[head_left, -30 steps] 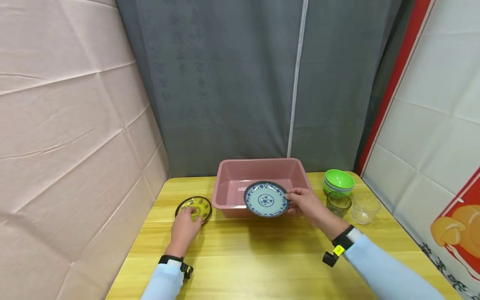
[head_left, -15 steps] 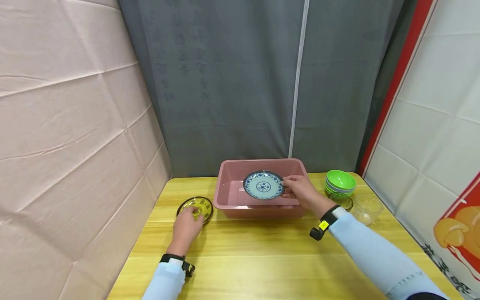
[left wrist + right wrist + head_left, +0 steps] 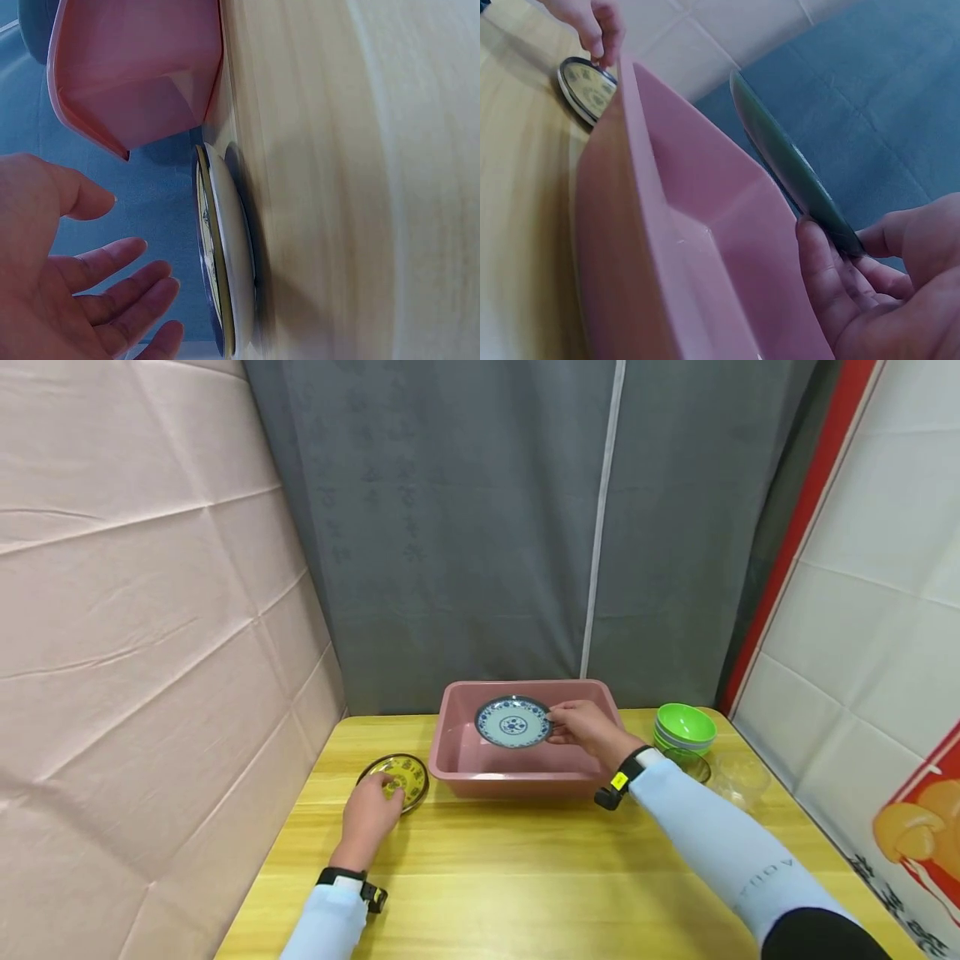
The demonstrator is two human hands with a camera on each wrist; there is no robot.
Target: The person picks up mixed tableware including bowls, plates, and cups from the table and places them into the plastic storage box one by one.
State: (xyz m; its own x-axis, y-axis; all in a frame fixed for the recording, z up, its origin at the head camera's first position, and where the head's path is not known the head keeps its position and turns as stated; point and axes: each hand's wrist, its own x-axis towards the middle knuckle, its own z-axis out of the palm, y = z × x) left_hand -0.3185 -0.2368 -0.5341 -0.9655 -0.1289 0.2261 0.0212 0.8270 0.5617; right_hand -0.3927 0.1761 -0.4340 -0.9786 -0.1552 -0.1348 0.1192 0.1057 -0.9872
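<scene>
My right hand [image 3: 588, 728] pinches the right rim of a blue-and-white patterned plate [image 3: 513, 722] between thumb and fingers. That plate is held up over the pink basin [image 3: 517, 787], tilted in the right wrist view, where its greenish edge [image 3: 787, 161] shows. Left of the basin lies a yellow patterned plate [image 3: 408, 774] with a dark rim, on the table. Just above it is my left hand [image 3: 371, 818]. In the left wrist view its loosely bent fingers [image 3: 124, 292] stand apart from the yellow plate [image 3: 225, 255] and hold nothing.
To the right of the basin stands a stack of bowls, a green one [image 3: 686, 724] on top. Near it are a dark glass [image 3: 693, 766], partly behind my right forearm, and a clear glass [image 3: 742, 777]. A grey curtain [image 3: 465, 527] hangs behind the table [image 3: 480, 877].
My right hand has carried the blue-and-white plate away from me and slightly left, from the basin's front rim to over its inside. The left hand stays nearly still over the yellow plate.
</scene>
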